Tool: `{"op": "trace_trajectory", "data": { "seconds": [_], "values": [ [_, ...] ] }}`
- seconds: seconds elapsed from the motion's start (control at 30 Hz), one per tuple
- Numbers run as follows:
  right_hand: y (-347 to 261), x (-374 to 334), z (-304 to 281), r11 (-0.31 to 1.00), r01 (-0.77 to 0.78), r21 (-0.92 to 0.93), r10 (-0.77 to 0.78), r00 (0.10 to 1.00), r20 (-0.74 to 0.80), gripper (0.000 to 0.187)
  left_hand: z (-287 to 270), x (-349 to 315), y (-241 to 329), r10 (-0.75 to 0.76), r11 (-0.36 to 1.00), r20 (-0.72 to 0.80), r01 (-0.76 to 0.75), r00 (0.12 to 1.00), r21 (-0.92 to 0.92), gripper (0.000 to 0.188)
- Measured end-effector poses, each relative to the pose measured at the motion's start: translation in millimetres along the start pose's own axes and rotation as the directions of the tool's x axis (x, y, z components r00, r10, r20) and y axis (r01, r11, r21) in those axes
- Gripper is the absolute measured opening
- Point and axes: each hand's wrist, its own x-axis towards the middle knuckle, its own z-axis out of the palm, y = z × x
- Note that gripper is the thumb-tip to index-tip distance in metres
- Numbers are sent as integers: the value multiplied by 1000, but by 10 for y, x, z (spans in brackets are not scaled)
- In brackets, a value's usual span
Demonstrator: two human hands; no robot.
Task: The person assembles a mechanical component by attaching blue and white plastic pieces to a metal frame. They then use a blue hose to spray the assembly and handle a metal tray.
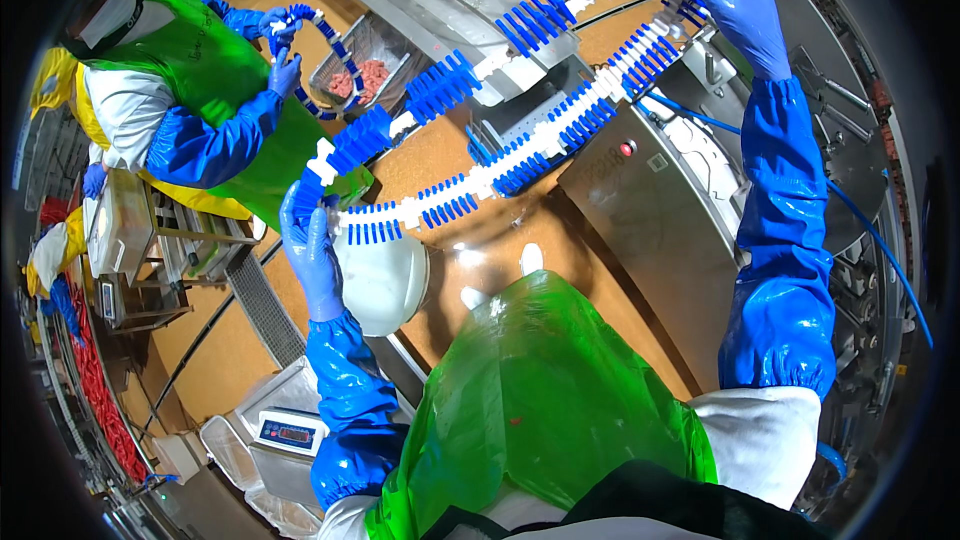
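Hands (310, 250) (745, 10) hold a finned belt (480, 180); writing (210, 57) marks another green apron (235, 80).

From my end, white shoes (532, 258) stand on the tan floor (440, 155), shiny in places, with a grey grate (266, 308) set into it; whether the white tub (385, 285) rests there I can't tell.

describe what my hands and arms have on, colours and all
The left hand and right hand wear snug violet-blue gloves. Beyond these come glossy, wrinkled, bright-blue sleeve covers, the right one gathered at its upper end, where white cloth shows. I can make out no markings on them.
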Motion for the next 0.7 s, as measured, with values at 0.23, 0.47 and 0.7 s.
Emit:
{"op": "trace_trajectory", "data": {
  "seconds": [0.23, 0.47, 0.7],
  "values": [
    [785, -328, 84, 981, -58, 184, 37, 993, 113, 28, -134, 96, 94, -2, 996, -22, 4, 1000, 91, 39],
    [806, -609, 38, 953, -240, 187, 200, 958, 206, 20, -126, 152, 257, -39, 974, 0, 38, 999, 221, 46],
    [830, -806, 12, 935, -291, 202, 249, 946, 209, 23, -152, 143, 257, -81, 970, 5, 78, 997, 230, 47]
  ]
}}
